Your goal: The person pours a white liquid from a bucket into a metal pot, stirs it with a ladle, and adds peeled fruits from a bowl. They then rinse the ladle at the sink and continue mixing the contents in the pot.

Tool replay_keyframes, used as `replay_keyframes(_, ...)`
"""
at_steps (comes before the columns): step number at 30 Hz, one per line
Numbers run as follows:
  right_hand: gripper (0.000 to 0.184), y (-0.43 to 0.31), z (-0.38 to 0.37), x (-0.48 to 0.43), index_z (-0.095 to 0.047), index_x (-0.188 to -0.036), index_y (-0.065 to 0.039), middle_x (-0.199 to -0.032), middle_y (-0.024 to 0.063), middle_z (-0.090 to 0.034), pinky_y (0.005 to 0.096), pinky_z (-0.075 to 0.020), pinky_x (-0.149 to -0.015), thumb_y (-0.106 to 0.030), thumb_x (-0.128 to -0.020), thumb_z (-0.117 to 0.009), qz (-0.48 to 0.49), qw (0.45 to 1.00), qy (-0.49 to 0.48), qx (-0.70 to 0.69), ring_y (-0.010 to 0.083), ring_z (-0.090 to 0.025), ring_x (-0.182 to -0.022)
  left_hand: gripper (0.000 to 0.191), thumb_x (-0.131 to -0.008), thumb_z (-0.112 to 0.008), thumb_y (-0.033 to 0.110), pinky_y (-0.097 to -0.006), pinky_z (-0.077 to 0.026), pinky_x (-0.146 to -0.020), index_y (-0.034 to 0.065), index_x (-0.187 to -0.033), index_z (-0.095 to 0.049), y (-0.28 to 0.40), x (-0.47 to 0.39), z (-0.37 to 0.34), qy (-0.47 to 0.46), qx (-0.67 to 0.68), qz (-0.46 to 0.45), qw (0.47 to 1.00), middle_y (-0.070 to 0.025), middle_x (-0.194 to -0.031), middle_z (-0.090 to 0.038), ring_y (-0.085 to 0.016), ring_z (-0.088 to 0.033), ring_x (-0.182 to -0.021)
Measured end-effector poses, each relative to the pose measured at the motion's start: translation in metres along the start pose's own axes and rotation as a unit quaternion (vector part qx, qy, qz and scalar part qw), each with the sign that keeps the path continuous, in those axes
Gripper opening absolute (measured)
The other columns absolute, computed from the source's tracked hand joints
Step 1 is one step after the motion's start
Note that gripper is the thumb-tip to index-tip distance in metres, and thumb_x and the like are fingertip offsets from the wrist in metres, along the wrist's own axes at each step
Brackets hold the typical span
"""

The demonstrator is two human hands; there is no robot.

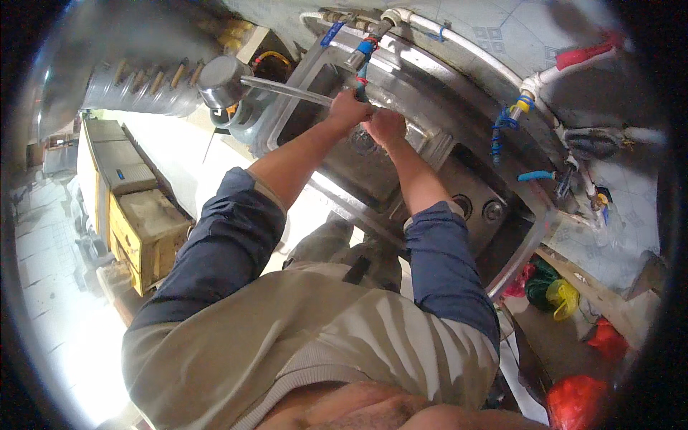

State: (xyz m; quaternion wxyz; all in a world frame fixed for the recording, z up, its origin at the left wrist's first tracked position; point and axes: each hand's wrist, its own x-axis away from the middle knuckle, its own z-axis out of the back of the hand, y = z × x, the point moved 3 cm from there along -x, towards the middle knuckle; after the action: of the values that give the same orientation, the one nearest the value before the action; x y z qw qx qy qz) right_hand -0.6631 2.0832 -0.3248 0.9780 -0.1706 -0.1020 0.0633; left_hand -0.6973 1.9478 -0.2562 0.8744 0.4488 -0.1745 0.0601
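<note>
My left hand point(349, 110) is closed around the long handle of a metal ladle point(220, 80), whose deep round cup hangs beyond the left rim of a stainless-steel sink point(338, 174). Against it, over the same basin, is my right hand point(386, 128) with its fingers curled; whether it grips the handle's end is hidden. A tap with a blue band point(366, 47) stands just above the hands. Its short hose point(362, 80) comes down to my left hand, and the hose's lower end is hidden.
White pipes point(467, 51) run along the tiled wall, with another tap point(520, 107) over the right basin point(478, 209). A gas cylinder point(244, 119) stands left of the sink. Wooden-sided boxes point(145, 220) lie farther left. Coloured plastic bags point(561, 298) are at the lower right.
</note>
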Motion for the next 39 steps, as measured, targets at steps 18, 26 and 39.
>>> replay_keyframes(18,0.068,0.056,0.061,0.071,-0.069,-0.096,-0.01,-0.087,0.0148,-0.074,0.0513,-0.0564,-0.071,-0.076,-0.084,-0.063,0.04,0.998,0.02,0.035,0.0379,-0.072,-0.083,0.029,-0.064,-0.079,0.022,-0.0427,-0.059,-0.081,0.0037,-0.086,-0.073,0.019,0.019,0.035,-0.041,-0.054,0.055,0.996,-0.0181,-0.089,-0.076,-0.033,-0.075,-0.086)
replay_keyframes(26,0.06,0.154,0.141,0.211,-0.063,-0.096,-0.011,-0.095,0.0151,-0.074,0.0519,-0.0551,-0.08,-0.071,-0.089,-0.061,-0.039,0.988,-0.023,0.15,0.0379,-0.072,-0.093,0.028,-0.073,-0.075,0.02,-0.0418,-0.061,-0.081,0.0047,-0.097,-0.076,0.044,0.025,0.041,-0.011,-0.252,0.026,0.967,-0.0161,-0.086,-0.077,-0.032,-0.077,-0.088)
replay_keyframes(39,0.046,0.174,0.177,0.386,-0.059,-0.115,-0.01,-0.103,0.0218,-0.073,0.0567,-0.0535,-0.083,-0.051,-0.096,-0.065,-0.146,0.987,-0.032,0.062,0.0455,-0.069,-0.097,0.051,-0.088,-0.07,0.032,-0.0477,-0.052,-0.103,0.0032,-0.129,-0.062,0.019,0.005,0.033,0.067,-0.252,0.034,0.965,-0.0254,-0.13,-0.066,-0.039,-0.065,-0.121)
